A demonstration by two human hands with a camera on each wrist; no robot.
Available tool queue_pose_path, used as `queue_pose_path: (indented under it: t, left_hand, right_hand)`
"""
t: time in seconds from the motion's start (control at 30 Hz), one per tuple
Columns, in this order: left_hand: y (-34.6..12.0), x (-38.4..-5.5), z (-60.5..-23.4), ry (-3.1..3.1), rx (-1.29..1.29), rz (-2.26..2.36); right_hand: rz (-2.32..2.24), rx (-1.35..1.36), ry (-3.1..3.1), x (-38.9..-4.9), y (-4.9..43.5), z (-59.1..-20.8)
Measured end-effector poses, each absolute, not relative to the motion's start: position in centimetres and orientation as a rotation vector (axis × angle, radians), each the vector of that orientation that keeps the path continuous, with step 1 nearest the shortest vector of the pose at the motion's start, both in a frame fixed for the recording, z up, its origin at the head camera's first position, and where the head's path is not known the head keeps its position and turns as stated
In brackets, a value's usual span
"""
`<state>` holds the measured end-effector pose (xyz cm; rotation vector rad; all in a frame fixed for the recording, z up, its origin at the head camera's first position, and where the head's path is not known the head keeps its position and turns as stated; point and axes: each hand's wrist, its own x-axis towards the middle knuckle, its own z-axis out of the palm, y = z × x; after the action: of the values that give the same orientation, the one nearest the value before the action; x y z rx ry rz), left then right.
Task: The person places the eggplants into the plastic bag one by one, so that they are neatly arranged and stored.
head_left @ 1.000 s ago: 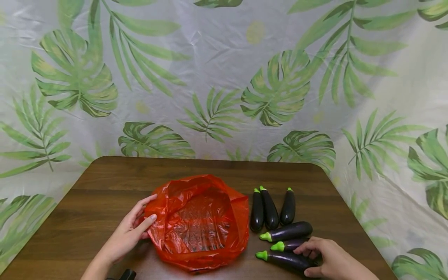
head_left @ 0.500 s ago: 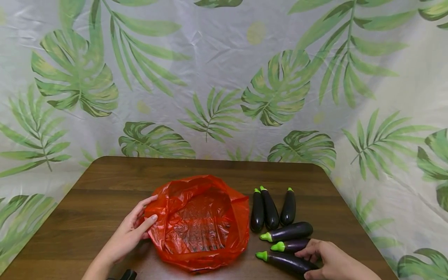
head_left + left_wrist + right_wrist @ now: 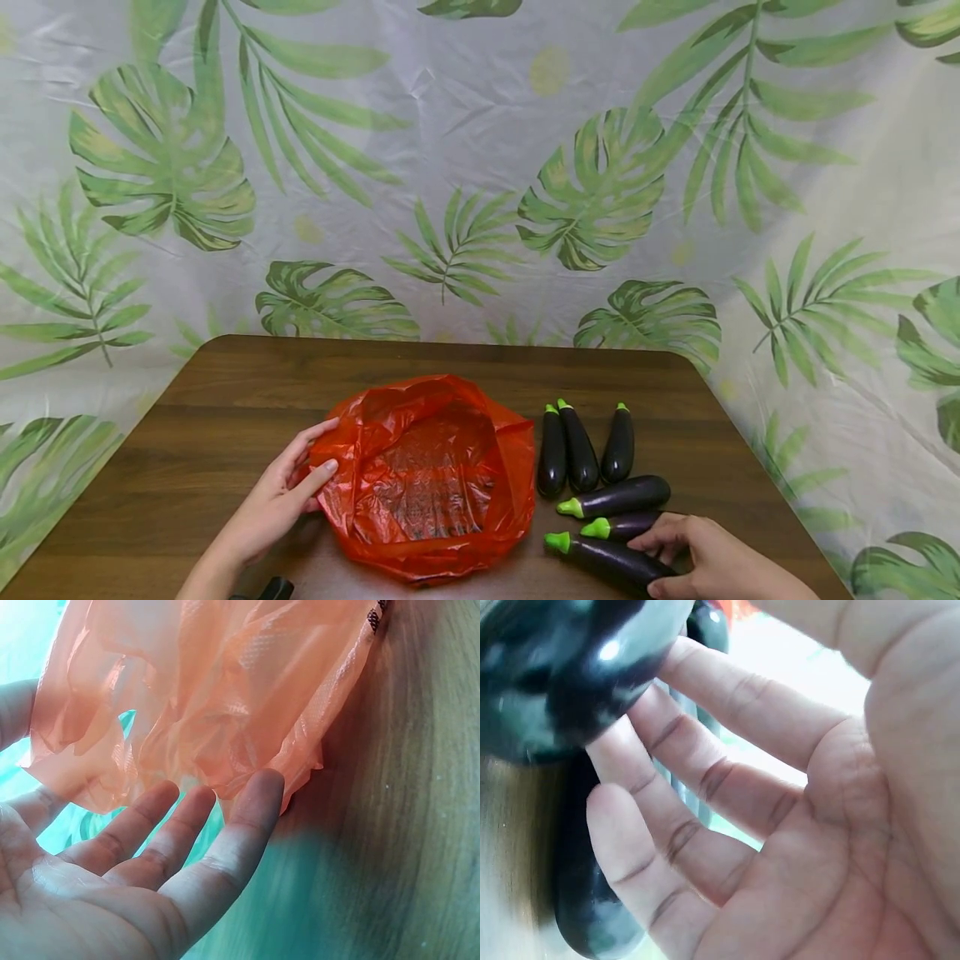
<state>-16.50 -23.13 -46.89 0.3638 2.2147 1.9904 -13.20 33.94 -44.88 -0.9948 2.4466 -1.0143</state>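
Note:
A red plastic bag (image 3: 431, 550) sits with its mouth spread wide in the middle of the table. My left hand (image 3: 279, 492) holds its left rim, thumb on the inner side and fingers behind the thin film (image 3: 202, 682). At the lower right, my right hand (image 3: 701, 554) grips the nearest eggplant (image 3: 603, 560) by its thick end, its bright green stem pointing left. In the right wrist view, the glossy dark body (image 3: 570, 675) lies at the fingertips. A purplish eggplant (image 3: 626, 525) lies just behind, partly covered by the fingers.
Another eggplant (image 3: 622, 496) lies sideways behind these. Farther back, three more eggplants, one of them here (image 3: 618, 450), point their stems away, right of the bag. The brown wooden table (image 3: 150, 483) ends before a leaf-print cloth (image 3: 465, 167). A black object (image 3: 276, 588) shows at the bottom edge.
The nearest eggplant has shifted slightly left and away from me, with my right thumb and fingers closer around its thick end. My left hand and the bag stay put.

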Motion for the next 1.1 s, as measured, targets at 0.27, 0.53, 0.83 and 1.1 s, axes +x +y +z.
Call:
queue_pose_path:
  t: [0.27, 0.53, 0.83, 1.1]
  left_hand:
    - [-23.1, -16.5, -46.9, 2.199, 0.36, 1.99]
    - [-23.2, -16.4, -46.9, 2.212, 0.362, 1.986]
    - [-23.3, -16.4, -46.8, 2.193, 0.378, 2.021]
    - [-23.4, -16.3, -46.8, 2.184, 0.39, 2.037]
  right_hand:
    - [-1.185, -0.909, 2.323, -13.0, 33.9, -44.4]
    - [-1.3, -0.781, 2.201, -12.9, 33.4, -43.3]
    - [-1.402, -0.74, 2.158, -12.4, 31.7, -41.0]
    - [-1.496, -0.849, 2.243, -11.7, 28.3, -38.7]
